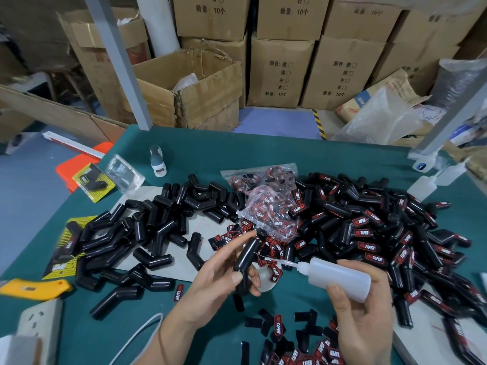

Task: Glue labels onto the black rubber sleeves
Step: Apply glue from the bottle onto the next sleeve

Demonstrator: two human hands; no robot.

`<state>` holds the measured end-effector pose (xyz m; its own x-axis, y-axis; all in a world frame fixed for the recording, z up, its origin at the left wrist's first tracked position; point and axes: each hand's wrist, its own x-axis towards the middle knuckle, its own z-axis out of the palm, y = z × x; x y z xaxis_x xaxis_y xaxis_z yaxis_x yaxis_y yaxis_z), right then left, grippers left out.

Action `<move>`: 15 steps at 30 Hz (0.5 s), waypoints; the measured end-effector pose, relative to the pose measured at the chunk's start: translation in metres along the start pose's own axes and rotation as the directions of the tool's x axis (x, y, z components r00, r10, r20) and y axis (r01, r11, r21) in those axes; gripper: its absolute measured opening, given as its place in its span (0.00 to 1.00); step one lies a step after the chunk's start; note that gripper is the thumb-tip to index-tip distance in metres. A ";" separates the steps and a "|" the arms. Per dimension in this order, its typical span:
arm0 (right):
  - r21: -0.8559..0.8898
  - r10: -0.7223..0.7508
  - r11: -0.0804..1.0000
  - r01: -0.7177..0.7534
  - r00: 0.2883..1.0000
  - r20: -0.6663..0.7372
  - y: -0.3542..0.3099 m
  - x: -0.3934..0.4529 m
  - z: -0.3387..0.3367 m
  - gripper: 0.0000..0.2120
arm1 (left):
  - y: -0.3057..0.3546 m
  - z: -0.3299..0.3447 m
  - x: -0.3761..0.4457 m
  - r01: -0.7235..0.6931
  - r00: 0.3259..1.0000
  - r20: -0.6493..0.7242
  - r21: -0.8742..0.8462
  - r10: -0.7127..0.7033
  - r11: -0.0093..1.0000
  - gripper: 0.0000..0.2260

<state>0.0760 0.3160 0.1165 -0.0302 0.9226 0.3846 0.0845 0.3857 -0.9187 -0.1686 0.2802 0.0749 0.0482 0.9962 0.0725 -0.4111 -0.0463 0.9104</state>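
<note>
Glue going onto a bare sleeve, label still to come.

The left hand (224, 275) grips a glossy black bent rubber sleeve (246, 262) between thumb and curled fingers, held above the green table mat (184, 154) just below the middle of the view. The right hand (361, 320), at 5 o'clock, is wrapped round a translucent white plastic squeeze bottle of glue (340, 279), whose thin nozzle points to 9 o'clock and seems to touch the sleeve's upper arm. This looks like the gluing step. Next comes a light squeeze, then picking one red-and-black printed label (278, 325) from the loose ones near 6 o'clock and pressing it on squarely. The sleeve is smooth, elbow-shaped and carries no label; unlabelled ones lie heaped at 9 o'clock, labelled ones at 3 o'clock.
</note>
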 end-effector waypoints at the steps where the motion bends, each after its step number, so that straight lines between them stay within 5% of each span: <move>1: 0.011 0.000 1.000 0.000 1.000 -0.002 0.000 0.000 0.000 0.19 | 0.000 0.000 0.000 -0.003 1.000 0.001 0.001 0.003 1.000 0.32; 15: 0.031 0.013 0.999 -0.012 0.999 -0.044 0.004 0.000 0.001 0.16 | -0.001 -0.001 -0.001 -0.016 1.000 0.000 -0.002 0.016 1.000 0.29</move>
<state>0.0753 0.3174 0.1130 0.0150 0.9265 0.3759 0.0537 0.3747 -0.9256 -0.1694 0.2798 0.0729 0.0418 0.9953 0.0874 -0.4136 -0.0624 0.9083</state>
